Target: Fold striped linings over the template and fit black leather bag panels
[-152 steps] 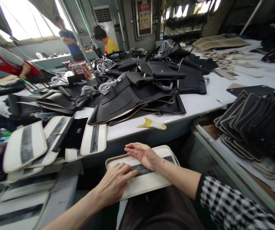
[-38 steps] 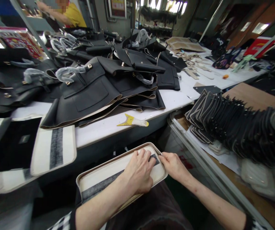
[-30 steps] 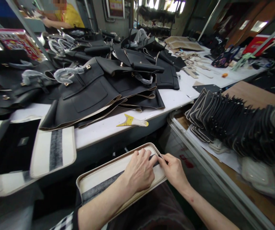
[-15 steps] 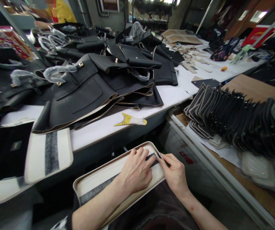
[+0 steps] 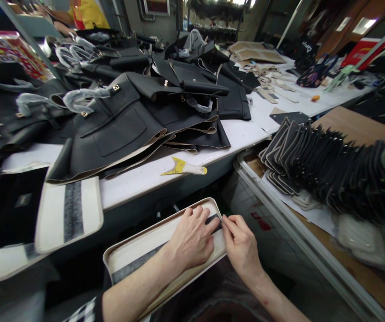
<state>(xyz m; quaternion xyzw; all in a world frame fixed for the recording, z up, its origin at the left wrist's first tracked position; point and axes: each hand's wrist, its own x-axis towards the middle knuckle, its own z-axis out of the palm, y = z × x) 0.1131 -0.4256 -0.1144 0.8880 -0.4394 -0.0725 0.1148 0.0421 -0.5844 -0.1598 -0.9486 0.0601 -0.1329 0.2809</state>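
A long cream bag panel (image 5: 165, 232) with rounded corners, a raised rim and a dark grey stripe lies tilted in front of me, over my lap. My left hand (image 5: 192, 239) rests inside it with bent fingers pressed down near the right end, one fingertip reaching the stripe by the rim. At that short right side, my right hand (image 5: 241, 241) pinches the rim between thumb and fingers. The two hands' fingertips nearly meet there. My left palm and forearm hide part of the panel.
Black bags (image 5: 118, 120) with wrapped handles pile on the white table (image 5: 128, 190). A yellow-and-white forked tool (image 5: 183, 167) lies near its edge. Another striped cream panel (image 5: 73, 212) sits left. Stacked black pieces (image 5: 336, 165) fill the right side. A person in yellow (image 5: 93, 15) stands far left.
My right hand has shifted slightly left and its fingertips have closed in on the rim. The dark gap at the panel's right end no longer shows. My left hand stays in place.
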